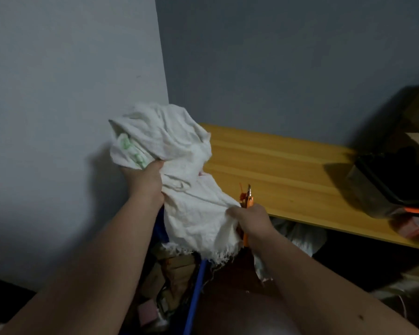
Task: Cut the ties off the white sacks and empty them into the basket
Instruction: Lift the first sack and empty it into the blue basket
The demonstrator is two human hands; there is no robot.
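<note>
A white cloth sack [179, 165] with green print and a frayed open edge hangs upside down in front of me, its frayed mouth pointing down. My left hand [145, 182] grips its upper bunched part. My right hand [250, 222] pinches the sack's lower edge and also holds orange-handled cutters [248, 201], blade tip up, with an orange tie [242, 193] beside the blade. Below the sack is the blue-rimmed basket [195, 293] holding several small boxes and packets [165, 286].
A wooden tabletop [288, 180] stretches to the right, with a dark box [382, 187] at its far end. Another white sack [300, 235] lies under the table. A grey wall [70, 93] stands close on the left.
</note>
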